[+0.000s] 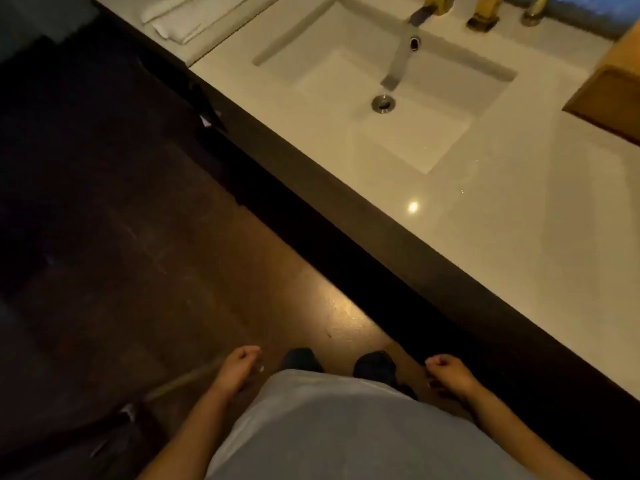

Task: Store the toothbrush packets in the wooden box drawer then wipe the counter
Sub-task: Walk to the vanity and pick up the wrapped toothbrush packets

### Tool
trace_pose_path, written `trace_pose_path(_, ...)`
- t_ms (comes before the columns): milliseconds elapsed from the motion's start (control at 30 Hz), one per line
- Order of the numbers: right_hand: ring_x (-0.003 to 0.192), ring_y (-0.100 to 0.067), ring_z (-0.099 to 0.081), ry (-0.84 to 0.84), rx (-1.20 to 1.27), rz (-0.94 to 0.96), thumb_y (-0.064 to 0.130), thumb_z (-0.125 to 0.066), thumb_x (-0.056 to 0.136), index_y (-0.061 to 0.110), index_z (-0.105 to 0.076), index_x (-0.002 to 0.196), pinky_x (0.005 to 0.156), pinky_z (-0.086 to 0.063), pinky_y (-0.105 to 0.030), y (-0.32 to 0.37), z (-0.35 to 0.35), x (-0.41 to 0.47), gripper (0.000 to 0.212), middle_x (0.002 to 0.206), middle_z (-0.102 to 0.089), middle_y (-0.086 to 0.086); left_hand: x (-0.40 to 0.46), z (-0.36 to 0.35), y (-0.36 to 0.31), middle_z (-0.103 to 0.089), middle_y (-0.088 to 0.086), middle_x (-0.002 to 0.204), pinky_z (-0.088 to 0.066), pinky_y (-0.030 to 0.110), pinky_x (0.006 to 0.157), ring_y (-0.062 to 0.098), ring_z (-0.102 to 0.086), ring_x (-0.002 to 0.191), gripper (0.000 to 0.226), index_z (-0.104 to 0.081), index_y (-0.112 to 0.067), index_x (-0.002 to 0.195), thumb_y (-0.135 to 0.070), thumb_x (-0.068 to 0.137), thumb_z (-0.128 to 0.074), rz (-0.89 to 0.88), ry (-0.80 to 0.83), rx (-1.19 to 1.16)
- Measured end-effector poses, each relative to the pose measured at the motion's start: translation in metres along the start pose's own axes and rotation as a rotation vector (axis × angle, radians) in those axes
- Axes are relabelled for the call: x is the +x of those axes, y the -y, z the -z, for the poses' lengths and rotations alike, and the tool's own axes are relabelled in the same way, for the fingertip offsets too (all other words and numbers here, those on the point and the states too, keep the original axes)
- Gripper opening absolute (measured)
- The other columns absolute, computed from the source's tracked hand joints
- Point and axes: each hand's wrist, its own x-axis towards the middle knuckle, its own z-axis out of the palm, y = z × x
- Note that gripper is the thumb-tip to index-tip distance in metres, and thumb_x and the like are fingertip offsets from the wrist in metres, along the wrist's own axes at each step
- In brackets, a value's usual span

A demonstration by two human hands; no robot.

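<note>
A corner of the wooden box [607, 93] shows at the right edge, standing on the pale counter [519, 237]. No toothbrush packets appear in view. My left hand [239, 367] hangs low beside my body over the dark floor, fingers curled loosely with nothing in it. My right hand [450, 372] hangs at the same height near the counter's dark front edge, fingers curled shut and holding nothing. Both hands are well below and away from the counter and the box.
A white rectangular sink [346, 74] is set in the counter, with a gold tap [438, 6] behind it. Folded white towels [180, 19] lie on the counter at the far left. The dark brown floor [138, 237] stretches to the left; my feet stand near the counter front.
</note>
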Motion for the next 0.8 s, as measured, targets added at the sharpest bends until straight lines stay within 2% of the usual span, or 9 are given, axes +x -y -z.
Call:
trace_pose_path(133,0.064,-0.023,-0.049,-0.037,-0.017,-0.004,0.006,-0.046,0.092,0.01,-0.047,0.073,0.057,-0.037,-0.028,0.008,-0.036,-0.004,0.019,0.07,-0.049,-0.011,0.004,0.038,0.019,-0.057,0.01,0.097,-0.04,0.026,0.062,0.017,-0.057,0.079,0.017,-0.054,-0.01,0.106,-0.016,0.098,-0.04,0.035,-0.013,-0.057)
trace_pose_path(233,0.073,-0.027,-0.053,-0.061,0.028,-0.032,0.009,-0.046,0.093,0.01,-0.048,0.075,0.06,-0.038,-0.03,0.012,-0.074,-0.008,0.019,0.074,-0.051,-0.012,0.013,0.077,0.027,-0.057,0.008,0.086,-0.043,0.02,0.049,0.015,-0.057,0.072,0.014,-0.054,-0.011,0.104,-0.016,0.097,-0.042,0.072,-0.001,-0.032)
trace_pose_path(333,0.067,-0.026,-0.05,-0.104,0.018,-0.031,0.012,-0.045,0.095,0.008,-0.047,0.071,0.06,-0.039,-0.031,0.017,-0.113,-0.014,0.024,0.073,-0.05,-0.014,0.023,0.121,0.019,-0.055,0.006,0.08,-0.045,0.015,0.043,0.014,-0.052,0.068,0.011,-0.054,-0.01,0.098,-0.011,0.097,-0.043,0.027,-0.011,-0.013)
trace_pose_path(400,0.065,-0.026,-0.048,-0.13,0.021,-0.02,0.013,-0.045,0.095,0.005,-0.05,0.073,0.062,-0.04,-0.035,0.025,-0.137,-0.017,0.024,0.072,-0.051,-0.016,0.033,0.15,0.006,-0.056,0.008,0.084,-0.045,0.018,0.047,0.014,-0.052,0.069,0.011,-0.053,-0.011,0.097,-0.009,0.096,-0.043,-0.023,-0.029,-0.021)
trace_pose_path(467,0.067,-0.028,-0.05,-0.146,0.009,-0.032,0.013,-0.045,0.094,0.004,-0.052,0.073,0.063,-0.042,-0.035,0.039,-0.158,-0.02,0.024,0.073,-0.052,-0.016,0.044,0.177,-0.006,-0.058,0.007,0.086,-0.039,0.022,0.055,0.012,-0.054,0.071,0.01,-0.052,-0.014,0.101,-0.01,0.096,-0.044,-0.051,-0.036,-0.045)
trace_pose_path(600,0.058,-0.024,-0.045,-0.139,-0.053,-0.028,0.009,-0.044,0.095,0.001,-0.05,0.079,0.051,-0.037,-0.029,0.082,-0.195,-0.019,0.019,0.066,-0.049,-0.012,0.068,0.219,-0.029,-0.059,0.003,0.09,-0.036,0.022,0.054,0.01,-0.056,0.075,0.017,-0.053,-0.015,0.108,-0.01,0.094,-0.046,-0.099,-0.076,-0.133)
trace_pose_path(733,0.049,-0.021,-0.04,-0.09,-0.172,-0.01,0.004,-0.045,0.093,-0.001,-0.047,0.079,0.039,-0.034,-0.024,0.145,-0.227,-0.001,0.014,0.059,-0.045,-0.01,0.096,0.253,-0.045,-0.058,0.007,0.11,-0.039,0.029,0.075,0.02,-0.058,0.096,0.026,-0.052,-0.011,0.119,-0.013,0.094,-0.046,-0.082,-0.082,-0.219)
trace_pose_path(800,0.048,-0.02,-0.039,-0.06,-0.229,0.024,0.001,-0.047,0.091,-0.001,-0.048,0.075,0.042,-0.034,-0.024,0.184,-0.245,0.017,0.017,0.058,-0.045,-0.009,0.114,0.271,-0.053,-0.057,0.01,0.114,-0.041,0.031,0.077,0.022,-0.057,0.099,0.029,-0.051,-0.008,0.123,-0.011,0.094,-0.047,-0.056,-0.09,-0.237)
